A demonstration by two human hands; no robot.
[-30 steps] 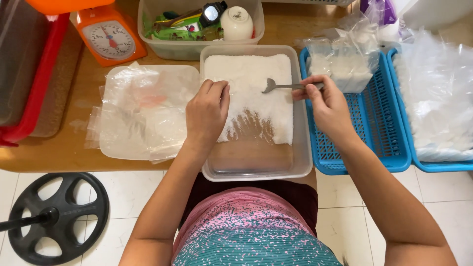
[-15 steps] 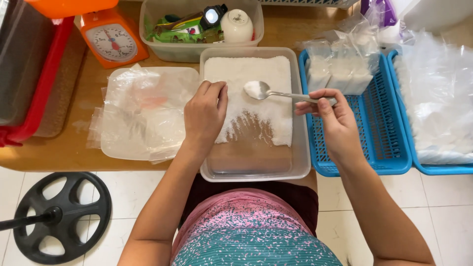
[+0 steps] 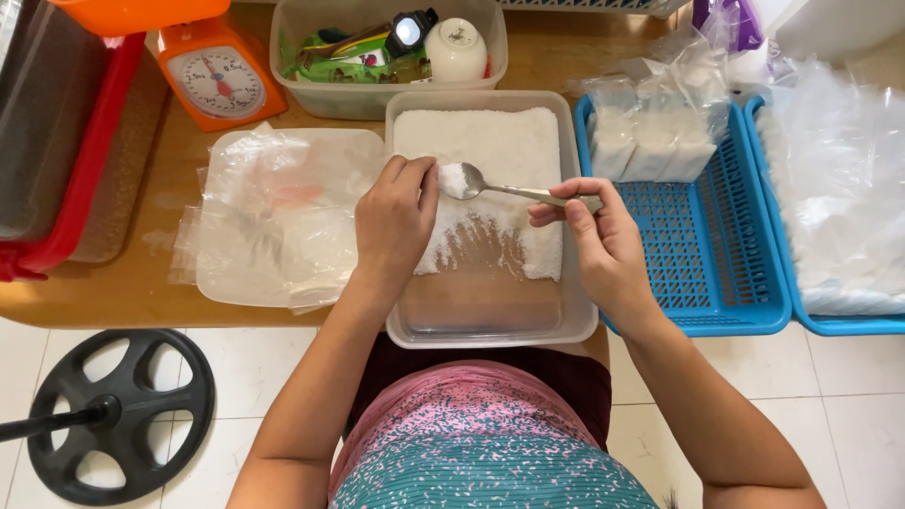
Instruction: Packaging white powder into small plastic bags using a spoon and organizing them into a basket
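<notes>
Your right hand (image 3: 603, 247) is pinching the handle of a metal spoon (image 3: 490, 185), its bowl heaped with white powder. Your left hand (image 3: 396, 221) is curling shut just beside the bowl; what its grip is holding, I cannot tell. Both are hovering over the clear tray (image 3: 490, 320) of powder sitting on the table (image 3: 113, 292), between plastic bags (image 3: 273, 212) and a blue basket (image 3: 716, 273).

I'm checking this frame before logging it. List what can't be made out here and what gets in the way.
- What the left hand holds: head view, its curled fingers hide it.
- The near floor of the clear tub: the white powder covers the far part.
- The red bin contents: cut off by the left edge.
- The kitchen scale reading: too small.
- The spoon handle end: inside the right hand.
</notes>
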